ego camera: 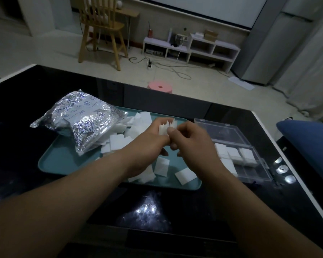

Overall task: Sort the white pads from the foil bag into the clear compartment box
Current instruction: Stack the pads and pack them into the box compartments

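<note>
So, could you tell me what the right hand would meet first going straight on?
The stack of white pads that the left hand holds; the right hand's fingers seem to touch it.

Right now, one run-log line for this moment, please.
left hand: holds pad stack | right hand: pinches it | stack: above teal tray | foil bag: partly on tray | clear box: open, right of tray, partly filled
</note>
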Tool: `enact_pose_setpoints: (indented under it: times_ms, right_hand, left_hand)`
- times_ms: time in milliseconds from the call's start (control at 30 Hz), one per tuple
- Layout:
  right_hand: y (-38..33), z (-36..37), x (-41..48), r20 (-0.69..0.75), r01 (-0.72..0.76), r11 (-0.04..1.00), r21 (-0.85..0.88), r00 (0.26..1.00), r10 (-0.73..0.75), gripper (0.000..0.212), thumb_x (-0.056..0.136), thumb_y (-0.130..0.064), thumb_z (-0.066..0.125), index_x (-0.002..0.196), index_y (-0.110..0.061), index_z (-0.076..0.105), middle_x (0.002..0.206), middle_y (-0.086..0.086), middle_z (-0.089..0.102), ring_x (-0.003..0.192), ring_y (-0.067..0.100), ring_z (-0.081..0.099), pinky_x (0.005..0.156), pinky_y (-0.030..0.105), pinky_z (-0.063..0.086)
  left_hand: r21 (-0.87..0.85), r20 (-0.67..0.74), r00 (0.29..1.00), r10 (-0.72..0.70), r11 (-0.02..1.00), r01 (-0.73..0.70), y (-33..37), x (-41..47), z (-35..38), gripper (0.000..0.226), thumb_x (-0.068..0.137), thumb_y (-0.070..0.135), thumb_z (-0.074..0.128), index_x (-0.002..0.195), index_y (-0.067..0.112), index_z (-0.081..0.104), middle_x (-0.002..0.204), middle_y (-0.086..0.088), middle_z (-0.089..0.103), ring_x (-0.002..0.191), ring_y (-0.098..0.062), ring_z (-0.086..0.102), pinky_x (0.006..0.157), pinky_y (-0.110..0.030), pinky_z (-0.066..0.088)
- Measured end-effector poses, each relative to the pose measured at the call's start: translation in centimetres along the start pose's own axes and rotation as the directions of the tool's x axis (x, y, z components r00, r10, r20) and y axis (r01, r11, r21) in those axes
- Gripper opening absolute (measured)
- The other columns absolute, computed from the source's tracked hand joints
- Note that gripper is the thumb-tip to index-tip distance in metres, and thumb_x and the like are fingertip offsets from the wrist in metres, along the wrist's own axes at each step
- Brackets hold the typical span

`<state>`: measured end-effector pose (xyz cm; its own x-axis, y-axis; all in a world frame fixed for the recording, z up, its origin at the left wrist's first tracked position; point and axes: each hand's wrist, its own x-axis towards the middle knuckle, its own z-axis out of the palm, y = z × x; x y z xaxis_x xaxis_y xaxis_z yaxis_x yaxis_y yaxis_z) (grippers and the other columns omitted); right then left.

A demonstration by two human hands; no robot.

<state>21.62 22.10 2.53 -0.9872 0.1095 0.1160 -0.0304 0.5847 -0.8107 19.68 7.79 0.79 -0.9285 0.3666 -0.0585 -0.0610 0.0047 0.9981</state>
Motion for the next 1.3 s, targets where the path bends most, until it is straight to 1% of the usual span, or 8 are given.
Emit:
enact_pose_setpoints:
  times_ms: [233,333,433,667,767,867,1133,1300]
  right_hand:
    - [0.1,-0.1,0.0,0.01,-0.129,0.991,0.022,0.992,0.129,0.005,0.092,-0.018,0.064,0.091,-0.015,0.068,0.083,0.003,0.074,0.07,0.014,0.074,0.061,0.035,0.065]
    - [0.6,0.1,0.3,-0.1,-0.077,0.988,-0.134,0.993,0.064,0.013,0.09,-0.023,0.064,0.083,-0.012,0.068,0.079,0.007,0.071,0.072,0.026,0.072,0.066,0.053,0.063]
    - [0.5,0.3,-0.1,-0.123,0.031,0.969,-0.247,0.99,-0.063,0.02,0.096,-0.028,0.064,0.079,-0.019,0.067,0.074,-0.003,0.067,0.069,0.014,0.068,0.069,0.043,0.061]
    - [0.0,-0.1,-1.0,0.045,0.177,0.972,-0.157,0.984,-0.172,0.016,0.1,-0.039,0.061,0.105,-0.028,0.073,0.095,-0.015,0.068,0.087,0.002,0.064,0.076,0.028,0.055]
    - [0.6,-1.4,-1.3,0.132,0.25,0.954,-0.164,0.964,-0.23,0.033,0.088,-0.052,0.074,0.111,-0.034,0.059,0.117,-0.017,0.056,0.111,-0.001,0.053,0.089,0.02,0.046]
    - [1.0,-2.0,-1.7,0.233,0.259,0.959,-0.111,0.945,-0.228,0.047,0.08,-0.043,0.085,0.11,-0.03,0.052,0.127,-0.016,0.054,0.111,-0.004,0.056,0.085,0.014,0.051]
    - [1.1,-2.6,-2.6,0.279,0.291,0.954,-0.066,0.924,-0.263,0.046,0.081,-0.03,0.087,0.102,-0.024,0.047,0.121,-0.017,0.059,0.095,0.017,0.069,0.077,0.034,0.06]
    - [1.2,-2.9,-2.7,0.278,0.253,0.967,-0.024,0.931,-0.237,0.042,0.086,-0.023,0.085,0.105,-0.018,0.047,0.111,-0.013,0.061,0.091,0.007,0.071,0.075,0.038,0.063]
  left_hand:
    - [0.067,0.02,1.0,-0.014,0.998,0.012,-0.6,-0.1,0.2,0.048,0.1,0.018,0.05,0.141,0.042,0.047,0.124,0.002,0.066,0.105,-0.018,0.066,0.083,-0.031,0.051]
    - [0.003,-0.115,0.993,-0.024,1.0,0.024,-0.5,0.1,0.3,0.052,0.1,0.007,0.041,0.144,0.035,0.047,0.131,-0.001,0.058,0.108,-0.019,0.066,0.08,-0.028,0.058]
    - [-0.052,-0.172,0.984,-0.036,0.998,0.028,-0.7,0.2,0.5,0.051,0.103,0.013,0.043,0.147,0.039,0.042,0.13,-0.002,0.058,0.105,-0.017,0.068,0.078,-0.029,0.061]
    - [-0.349,0.002,0.992,-0.129,0.929,0.121,0.1,0.2,0.6,0.028,0.109,0.037,0.046,0.131,0.026,0.058,0.114,-0.001,0.075,0.095,-0.011,0.074,0.066,-0.025,0.057]
    - [-0.465,0.093,0.973,-0.209,0.856,0.228,0.2,0.4,-0.1,0.036,0.106,0.04,0.052,0.132,0.019,0.064,0.124,-0.011,0.067,0.098,-0.018,0.069,0.073,-0.031,0.057]
    - [-0.506,0.268,0.929,-0.256,0.783,0.362,0.1,0.2,0.1,0.048,0.103,0.053,0.052,0.135,0.018,0.064,0.124,-0.016,0.06,0.1,-0.024,0.061,0.074,-0.035,0.057]
    - [-0.541,0.259,0.921,-0.289,0.747,0.387,0.2,-0.5,1.0,0.05,0.103,0.057,0.044,0.11,0.022,0.078,0.112,-0.013,0.071,0.097,-0.027,0.069,0.067,-0.033,0.058]
    - [-0.542,0.262,0.919,-0.294,0.743,0.392,0.5,-0.5,1.6,0.047,0.102,0.057,0.049,0.116,0.018,0.071,0.108,-0.011,0.068,0.097,-0.025,0.069,0.063,-0.032,0.06]
